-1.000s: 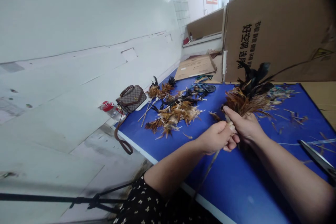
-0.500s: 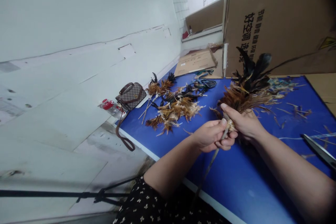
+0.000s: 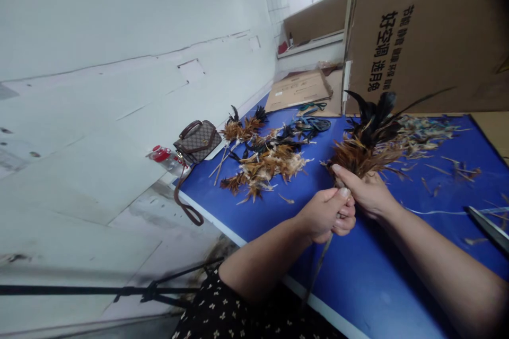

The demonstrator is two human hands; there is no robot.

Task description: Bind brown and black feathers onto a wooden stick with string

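A feather duster with brown and black feathers is held upright over the blue table, its thin stick pointing down past the table's front edge. My left hand is closed around the stick just under the feathers. Right beside it, my right hand grips the base of the feathers, thumb along the near side. The fingers hide the join between stick and feathers. To the left lie loose bunches of brown, white and black feathers.
A brown handbag and a red-capped bottle stand at the table's left edge. Scissors lie at right, near a pale string. Behind are a large cardboard box, flat cardboard and feather scraps.
My left hand has closed more tightly around the stick, its fingers now curled over the join. The feather duster's top has dipped slightly. The view has shifted a little.
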